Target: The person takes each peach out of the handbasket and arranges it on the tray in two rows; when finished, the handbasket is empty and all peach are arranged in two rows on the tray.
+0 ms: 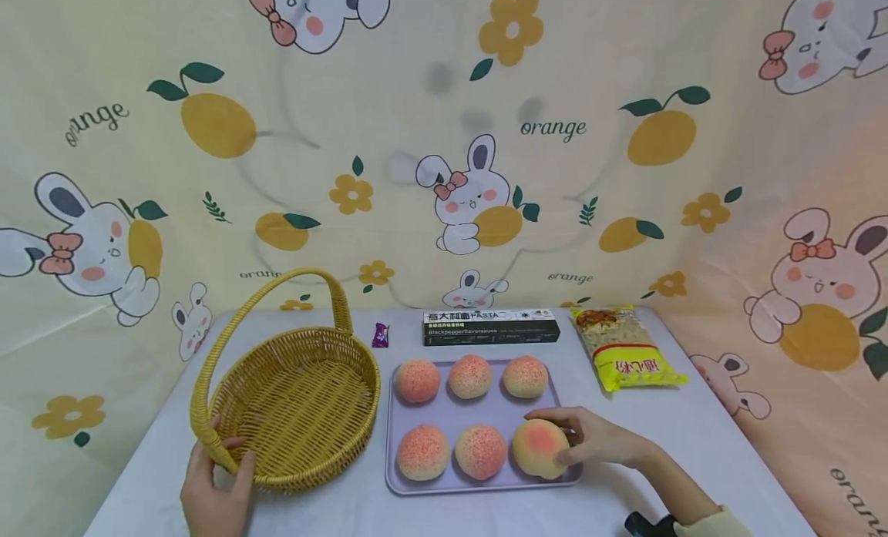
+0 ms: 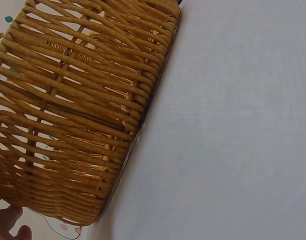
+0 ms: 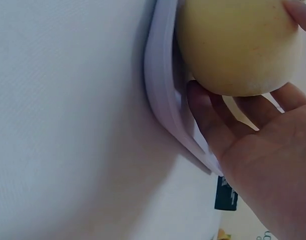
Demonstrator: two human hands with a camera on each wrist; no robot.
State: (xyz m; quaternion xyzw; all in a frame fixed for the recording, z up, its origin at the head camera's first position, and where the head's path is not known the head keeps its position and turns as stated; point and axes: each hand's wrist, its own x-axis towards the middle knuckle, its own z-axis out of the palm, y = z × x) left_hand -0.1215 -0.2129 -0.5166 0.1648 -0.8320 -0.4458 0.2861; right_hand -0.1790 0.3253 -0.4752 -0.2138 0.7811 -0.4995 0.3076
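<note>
My left hand (image 1: 218, 491) grips the near left rim of a woven wicker basket (image 1: 305, 475), at the foot of its arched handle (image 1: 201, 375). The basket's slatted side (image 2: 77, 105) fills much of the left wrist view, with fingertips (image 2: 10, 220) at its lower left. My right hand (image 1: 603, 438) holds a yellow peach (image 1: 539, 447) with a pink blush, thumb on one side and fingers round the other. That peach is at the near right corner of a lilac tray (image 1: 444, 414); whether it touches the tray cannot be told. Several speckled pink peaches (image 1: 480, 451) sit on the tray.
Behind the tray stands a dark pasta box (image 1: 491, 329). A yellow bag of pasta (image 1: 624, 348) lies at the back right. Near the basket is a small purple-wrapped sweet (image 1: 380, 335). A printed cloth (image 1: 416, 98) hangs round the white table (image 1: 333, 514).
</note>
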